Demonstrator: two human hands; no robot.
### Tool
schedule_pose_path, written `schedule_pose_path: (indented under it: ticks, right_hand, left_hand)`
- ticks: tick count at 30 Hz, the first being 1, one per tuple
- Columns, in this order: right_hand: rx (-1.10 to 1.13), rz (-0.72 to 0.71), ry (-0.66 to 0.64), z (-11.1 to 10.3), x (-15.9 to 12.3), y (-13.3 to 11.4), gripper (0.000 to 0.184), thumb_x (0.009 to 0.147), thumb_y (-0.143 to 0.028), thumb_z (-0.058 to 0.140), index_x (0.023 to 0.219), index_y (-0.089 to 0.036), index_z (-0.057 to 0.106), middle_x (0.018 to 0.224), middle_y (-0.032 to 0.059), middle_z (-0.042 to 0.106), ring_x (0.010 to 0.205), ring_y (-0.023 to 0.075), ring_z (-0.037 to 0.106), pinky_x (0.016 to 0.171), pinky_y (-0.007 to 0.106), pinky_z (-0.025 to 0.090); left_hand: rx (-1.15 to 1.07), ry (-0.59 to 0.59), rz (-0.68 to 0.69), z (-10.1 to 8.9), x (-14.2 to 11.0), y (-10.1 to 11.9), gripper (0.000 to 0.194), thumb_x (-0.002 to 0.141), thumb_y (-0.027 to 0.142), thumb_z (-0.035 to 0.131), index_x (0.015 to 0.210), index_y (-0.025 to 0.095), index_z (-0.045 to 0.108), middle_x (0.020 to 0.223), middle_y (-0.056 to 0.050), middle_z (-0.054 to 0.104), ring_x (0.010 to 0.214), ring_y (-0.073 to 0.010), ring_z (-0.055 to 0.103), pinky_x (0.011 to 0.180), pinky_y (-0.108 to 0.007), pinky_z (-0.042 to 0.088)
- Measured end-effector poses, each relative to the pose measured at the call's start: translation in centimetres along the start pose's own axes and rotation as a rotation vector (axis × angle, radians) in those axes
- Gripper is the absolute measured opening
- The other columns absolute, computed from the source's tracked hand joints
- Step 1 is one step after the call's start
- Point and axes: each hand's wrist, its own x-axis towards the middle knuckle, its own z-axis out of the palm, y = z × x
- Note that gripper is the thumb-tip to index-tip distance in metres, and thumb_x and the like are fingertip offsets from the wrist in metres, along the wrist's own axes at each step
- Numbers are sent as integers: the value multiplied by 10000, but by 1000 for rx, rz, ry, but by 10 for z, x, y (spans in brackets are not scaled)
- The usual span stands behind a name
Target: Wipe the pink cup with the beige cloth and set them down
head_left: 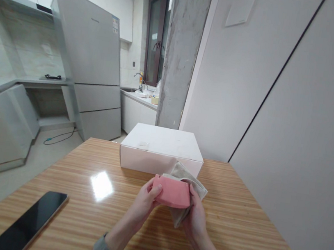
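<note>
A smooth pink box-shaped case [173, 193] is held up over the wooden table, its kind not clear from this side. My left hand [147, 193] grips its left end, with the thumb on the near face. Behind and under the case, a light grey cloth [183, 171] spreads out, its corners sticking out above, to the right and below. My right hand [197, 212] is closed round the cloth and the right end of the case, so the cloth lies between palm and case. Some right fingers are hidden behind them.
A closed white cardboard box [161, 143] stands just beyond my hands on the wooden table [234, 217]. A black phone [30, 221] lies at the left front. Past the table are a grey fridge [97, 49], a sink counter and a concrete pillar [183, 53].
</note>
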Motion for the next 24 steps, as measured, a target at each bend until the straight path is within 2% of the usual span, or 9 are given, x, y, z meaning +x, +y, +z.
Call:
schedule_pose_path:
  ticks: [4, 6, 8, 11, 13, 15, 19, 21, 24]
  right_hand:
    - [-10, 21, 49, -1, -1, 4, 359, 615, -463, 758, 884, -229, 716, 838, -6, 742, 940, 240, 657, 844, 345, 517]
    - [-28, -14, 107, -2, -1, 7, 351, 602, -437, 764, 886, -234, 720, 878, -10, 744, 994, 230, 642, 890, 331, 498]
    - [-38, -50, 147, -3, -1, 8, 329, 563, -393, 786, 851, -247, 724, 909, -26, 742, 1037, 209, 625, 930, 298, 475]
    - [-14, -50, 164, -4, 2, 8, 310, 529, -366, 802, 806, -253, 723, 908, -31, 743, 1042, 205, 625, 933, 283, 474]
    - [11, -22, 157, -5, 4, 5, 316, 563, -395, 787, 830, -239, 722, 906, -15, 745, 1024, 216, 636, 911, 303, 492]
    - [17, -7, 116, -6, 7, 2, 343, 606, -432, 762, 872, -220, 717, 909, -1, 747, 994, 226, 650, 881, 320, 509]
    - [-24, 25, -13, -6, 8, -2, 365, 636, -488, 731, 848, -192, 712, 839, 23, 750, 906, 258, 678, 799, 349, 536]
    - [-33, 52, -46, -6, 6, -3, 383, 650, -506, 721, 854, -182, 711, 819, 38, 749, 898, 270, 680, 778, 356, 540]
    - [-37, 40, -60, -7, 5, -1, 386, 679, -501, 712, 891, -178, 713, 852, 45, 748, 911, 266, 677, 788, 355, 539]
  left_hand:
    - [154, 181, 126, -2, 4, -3, 660, 637, 446, 775, 1180, 144, 556, 1216, -156, 607, 1113, -298, 570, 923, -364, 459]
    - [230, 225, 207, -1, 5, -6, 741, 613, 412, 796, 1236, 147, 495, 1256, -166, 578, 1140, -293, 555, 961, -364, 437]
    - [245, 237, 229, 0, 5, -9, 808, 625, 395, 790, 1303, 159, 419, 1297, -171, 546, 1172, -283, 537, 996, -367, 412]
    - [161, 216, 160, -1, 8, -13, 803, 687, 454, 722, 1349, 156, 379, 1345, -175, 507, 1227, -282, 499, 1036, -377, 377]
    - [93, 192, 97, -2, 9, -13, 762, 728, 482, 664, 1357, 150, 390, 1367, -171, 486, 1256, -285, 473, 1043, -380, 370]
    - [122, 177, 84, -3, 7, -11, 722, 731, 444, 671, 1349, 161, 426, 1369, -158, 479, 1251, -284, 475, 1025, -369, 390]
    - [365, 192, 162, 1, 1, -7, 821, 549, 236, 813, 1310, 224, 504, 1299, -118, 500, 1109, -281, 566, 893, -333, 484]
    - [351, 145, 149, 4, -2, -7, 914, 475, 170, 826, 1323, 226, 490, 1269, -113, 530, 1086, -286, 577, 873, -336, 495]
    - [225, 50, 75, 5, -2, -7, 948, 510, 199, 818, 1370, 188, 420, 1241, -130, 591, 1094, -291, 583, 905, -363, 483]
